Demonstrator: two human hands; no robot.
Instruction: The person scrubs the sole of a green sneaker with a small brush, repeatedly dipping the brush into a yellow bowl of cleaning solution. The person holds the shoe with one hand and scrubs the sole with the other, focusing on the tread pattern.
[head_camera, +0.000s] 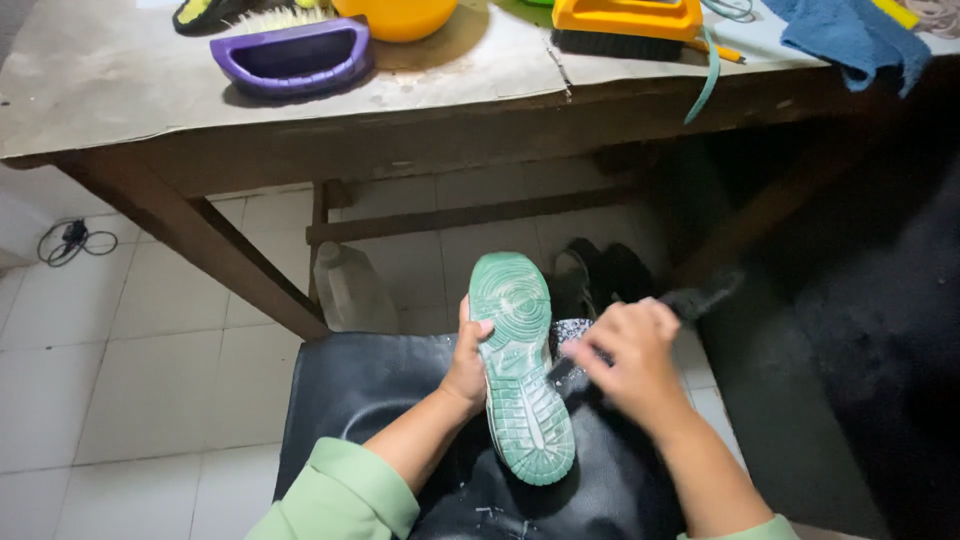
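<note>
Over your lap, on the black apron (360, 390), your left hand (468, 365) is clamped on the edge of a shoe (520, 370) turned green sole up, toe pointing toward the wooden table (200, 110). Your right hand (630, 360) is closed around a dark brush (690, 303), pressed against the shoe's side. On the table above rest a purple brush (292, 55), an orange brush (625, 25) and a blue cloth (850, 35).

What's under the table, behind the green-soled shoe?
Behind the shoe, held sole-up by the left hand, dark shoes sit on the tiled floor beside a pale plastic jug. The right hand and shadow hide the rest.
</note>
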